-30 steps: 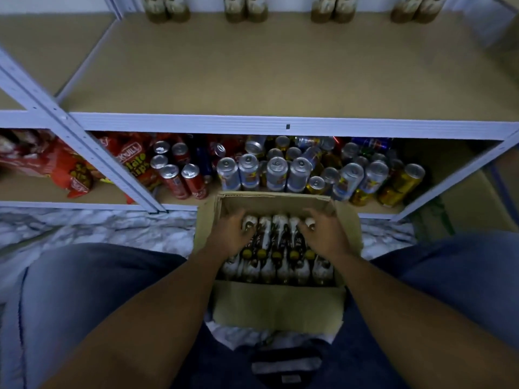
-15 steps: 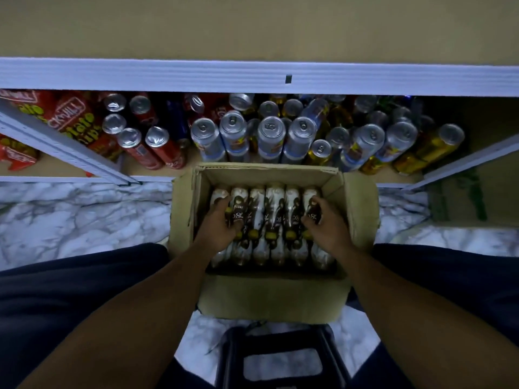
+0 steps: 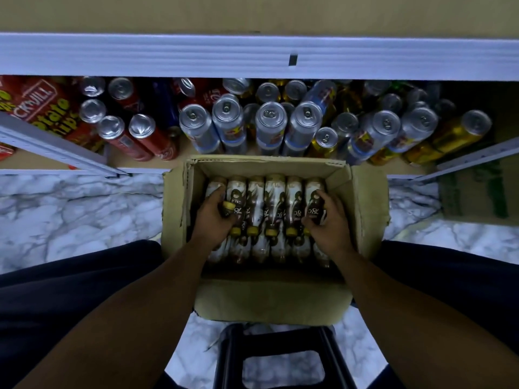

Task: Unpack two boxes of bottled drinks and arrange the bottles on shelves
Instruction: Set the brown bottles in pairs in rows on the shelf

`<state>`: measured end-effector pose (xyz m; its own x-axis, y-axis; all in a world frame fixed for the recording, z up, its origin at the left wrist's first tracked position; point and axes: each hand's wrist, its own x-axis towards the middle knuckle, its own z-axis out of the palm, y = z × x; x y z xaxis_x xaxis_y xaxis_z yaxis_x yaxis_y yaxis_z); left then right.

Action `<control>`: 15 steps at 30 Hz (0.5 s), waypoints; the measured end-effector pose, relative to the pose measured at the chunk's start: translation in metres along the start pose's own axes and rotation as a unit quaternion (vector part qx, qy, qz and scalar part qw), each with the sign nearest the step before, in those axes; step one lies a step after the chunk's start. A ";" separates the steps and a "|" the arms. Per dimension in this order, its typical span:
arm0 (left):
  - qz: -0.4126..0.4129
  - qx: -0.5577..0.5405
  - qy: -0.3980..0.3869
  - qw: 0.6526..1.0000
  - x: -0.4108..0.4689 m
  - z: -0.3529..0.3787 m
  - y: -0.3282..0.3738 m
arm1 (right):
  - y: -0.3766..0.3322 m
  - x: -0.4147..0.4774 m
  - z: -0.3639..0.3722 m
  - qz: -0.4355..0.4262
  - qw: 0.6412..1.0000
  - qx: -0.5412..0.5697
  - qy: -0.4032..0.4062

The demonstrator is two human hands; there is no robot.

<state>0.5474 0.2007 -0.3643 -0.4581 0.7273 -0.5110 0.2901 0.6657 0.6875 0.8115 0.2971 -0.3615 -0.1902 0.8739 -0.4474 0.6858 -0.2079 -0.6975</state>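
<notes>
The open cardboard box (image 3: pixel 269 301) sits on the marble floor (image 3: pixel 70 209) in front of the shelf (image 3: pixel 168 56). The bottles (image 3: pixel 273 197) lie inside it in rows, side by side. The left hand (image 3: pixel 214 220) is wrapped round the left end bottle (image 3: pixel 228 205) — its yellow cap peeks out by the thumb. The right hand (image 3: pixel 330 224) is wrapped round the right end bottle (image 3: pixel 314 204). Both seem tipped up a little from the row.

I think the step is lifting one bottle out in each hand. To do it well, hold each bottle round its middle. Pull it straight up so it does not bump the box wall or drag the one next to it. Then stand it cap up on the shelf.

The bottle labels are brown and white with a mark like "38c", seen upside down — I cannot be sure of it. A red bag (image 3: pixel 47 105) on the low shelf says "Potato Chips", partly cut off. The cans (image 3: pixel 271 122) beside it are too blurry to read.
</notes>
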 end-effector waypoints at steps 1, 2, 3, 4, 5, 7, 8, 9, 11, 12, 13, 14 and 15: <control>-0.005 -0.012 -0.004 1.000 -0.002 0.000 0.000 | 0.002 0.002 0.001 0.000 1.000 -0.002 -0.004; -0.009 -0.025 -0.005 1.000 -0.004 0.000 -0.001 | 0.003 0.004 0.001 0.000 1.000 0.004 -0.005; -0.012 -0.034 -0.003 0.999 -0.005 0.000 -0.002 | 0.004 0.007 0.000 0.006 1.000 0.018 -0.004; -0.013 -0.037 -0.003 0.999 -0.005 0.001 -0.004 | 0.006 0.010 -0.001 0.011 1.000 0.028 -0.003; -0.010 -0.037 -0.003 0.999 -0.006 0.001 -0.004 | 0.007 0.011 -0.003 0.016 1.000 0.026 -0.003; -0.004 -0.033 -0.004 0.999 -0.007 0.001 -0.001 | 0.010 0.013 -0.004 0.018 1.000 0.000 -0.010; -0.003 -0.033 -0.006 0.999 -0.007 0.002 -0.001 | 0.010 0.015 -0.003 0.020 1.000 -0.012 -0.019; -0.001 -0.034 -0.008 0.999 -0.007 0.002 0.000 | 0.009 0.017 -0.003 0.027 0.999 -0.019 -0.032; 0.003 -0.031 -0.017 0.999 -0.008 0.002 0.001 | 0.007 0.023 -0.003 0.044 0.997 -0.029 -0.061; 0.006 -0.026 -0.022 0.999 -0.008 0.003 0.000 | 0.005 0.026 -0.003 0.051 0.996 -0.035 -0.070; 0.008 -0.023 -0.028 0.999 -0.007 0.003 0.000 | 0.004 0.028 -0.004 0.060 0.994 -0.045 -0.077; 0.008 -0.024 -0.031 0.999 -0.007 0.003 0.000 | 0.002 0.030 -0.004 0.065 0.993 -0.058 -0.084; 0.007 -0.026 -0.035 0.999 -0.008 0.003 0.000 | 0.001 0.030 -0.004 0.070 0.990 -0.074 -0.093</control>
<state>0.5537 0.1958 -0.3621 -0.3944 0.7478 -0.5341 0.2520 0.6470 0.7197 0.8090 0.3252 -0.3735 -0.2025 0.7420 -0.6391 0.8074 -0.2428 -0.5377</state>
